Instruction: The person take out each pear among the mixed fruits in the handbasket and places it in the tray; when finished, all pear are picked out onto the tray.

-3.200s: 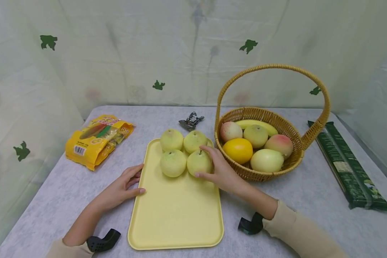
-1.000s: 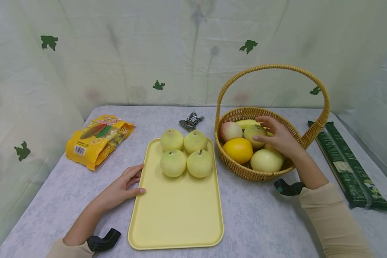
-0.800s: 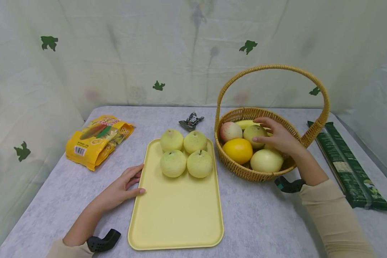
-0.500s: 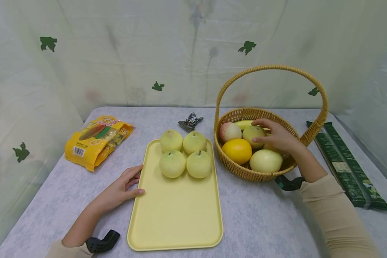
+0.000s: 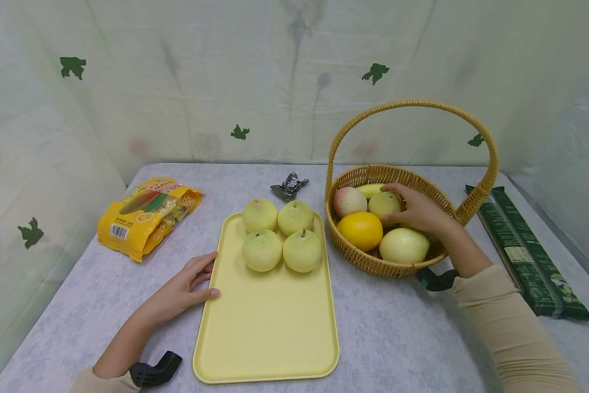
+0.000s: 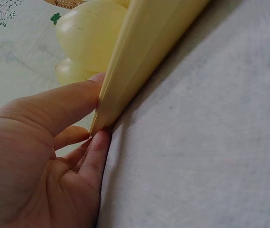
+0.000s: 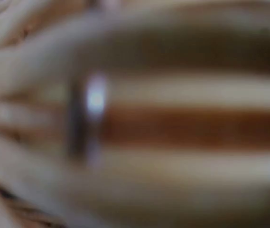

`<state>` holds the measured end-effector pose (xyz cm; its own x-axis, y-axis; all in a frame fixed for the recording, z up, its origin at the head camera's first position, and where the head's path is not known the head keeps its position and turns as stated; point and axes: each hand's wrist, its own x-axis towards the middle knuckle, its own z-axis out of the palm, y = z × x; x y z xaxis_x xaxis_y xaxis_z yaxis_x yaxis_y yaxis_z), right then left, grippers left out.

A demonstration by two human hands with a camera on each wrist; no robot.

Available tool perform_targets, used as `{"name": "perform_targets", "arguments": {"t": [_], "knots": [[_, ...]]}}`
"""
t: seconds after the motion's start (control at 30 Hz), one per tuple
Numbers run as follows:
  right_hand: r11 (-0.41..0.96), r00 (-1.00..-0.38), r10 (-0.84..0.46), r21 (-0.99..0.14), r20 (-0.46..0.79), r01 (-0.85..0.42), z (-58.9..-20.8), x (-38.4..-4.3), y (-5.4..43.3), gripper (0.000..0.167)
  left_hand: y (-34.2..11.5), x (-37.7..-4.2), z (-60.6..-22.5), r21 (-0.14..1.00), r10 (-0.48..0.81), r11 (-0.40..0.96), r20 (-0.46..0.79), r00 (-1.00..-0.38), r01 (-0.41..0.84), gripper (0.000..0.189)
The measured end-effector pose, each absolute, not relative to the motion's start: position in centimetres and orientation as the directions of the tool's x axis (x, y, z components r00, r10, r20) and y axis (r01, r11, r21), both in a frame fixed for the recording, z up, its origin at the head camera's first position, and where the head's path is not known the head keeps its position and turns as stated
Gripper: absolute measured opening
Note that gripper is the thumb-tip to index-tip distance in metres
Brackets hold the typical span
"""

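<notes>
My left hand (image 5: 183, 289) is at the left edge of the yellow tray (image 5: 267, 338); the left wrist view shows the thumb over the rim and fingers (image 6: 97, 154) against its outer side, pinching it. Several pale round pears (image 5: 262, 250) stand grouped at the tray's far end. My right hand (image 5: 417, 210) reaches into the wicker basket (image 5: 368, 263), with thumb and fingers round a greenish pear (image 5: 385, 203). Around that pear lie a pinkish peach (image 5: 350, 202), a banana (image 5: 369, 190), a yellow-orange fruit (image 5: 360, 231) and a pale oval fruit (image 5: 404, 245). The right wrist view is blurred by close wicker.
A yellow candy bag (image 5: 149, 215) lies at the left of the table. Behind the tray is a small black wrapped candy (image 5: 290, 186). A long green package (image 5: 530, 254) lies to the right of the basket, whose tall handle (image 5: 412, 103) arches above it.
My right hand has let go of the near-right pear on the tray and moved right into the basket. There its fingers have closed in round the greenish pear. The left hand has stayed put.
</notes>
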<state>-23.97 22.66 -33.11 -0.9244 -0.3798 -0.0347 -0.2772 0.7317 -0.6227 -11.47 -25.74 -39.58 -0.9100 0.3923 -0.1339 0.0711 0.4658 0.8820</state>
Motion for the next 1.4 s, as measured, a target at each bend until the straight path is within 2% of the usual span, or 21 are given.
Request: {"name": "perform_targets", "arguments": {"t": [0.17,0.33,0.57,0.83,1.0,1.1,1.4], "knots": [[0.746,-0.936,-0.353,-0.606,-0.005,-0.279,-33.3,-23.8,22.4,0.066,-25.7,-11.4,-39.5,0.882,0.390,0.467,-0.139,-0.910,0.065,0.079],[0.704,-0.954,-0.291,-0.660,0.067,-0.261,-33.5,-23.6,22.3,0.067,-25.8,-11.4,-39.6,0.884,0.394,0.463,-0.136,-0.909,0.068,0.079],[0.555,-0.960,-0.154,-0.783,0.234,-0.280,-32.9,-22.8,21.9,0.066,-25.8,-11.4,-39.6,0.884,0.394,0.461,-0.130,-0.910,0.074,0.079],[0.380,-0.910,-0.090,-0.831,0.404,-0.406,-31.2,-20.4,20.5,0.061,-25.8,-11.4,-39.6,0.881,0.394,0.467,-0.127,-0.910,0.080,0.078],[0.157,-0.857,-0.149,-0.844,0.493,-0.513,-29.6,-17.6,18.0,0.058,-25.9,-11.5,-39.6,0.874,0.391,0.477,-0.120,-0.913,0.090,0.079],[0.089,-0.830,-0.221,-0.837,0.512,-0.540,-29.0,-16.0,16.3,0.060,-25.9,-11.5,-39.6,0.873,0.392,0.478,-0.115,-0.913,0.095,0.079],[0.099,-0.776,-0.424,-0.828,0.467,-0.552,-30.4,-12.3,11.9,0.064,-25.8,-11.4,-39.6,0.874,0.390,0.480,-0.130,-0.911,0.081,0.078]]}}
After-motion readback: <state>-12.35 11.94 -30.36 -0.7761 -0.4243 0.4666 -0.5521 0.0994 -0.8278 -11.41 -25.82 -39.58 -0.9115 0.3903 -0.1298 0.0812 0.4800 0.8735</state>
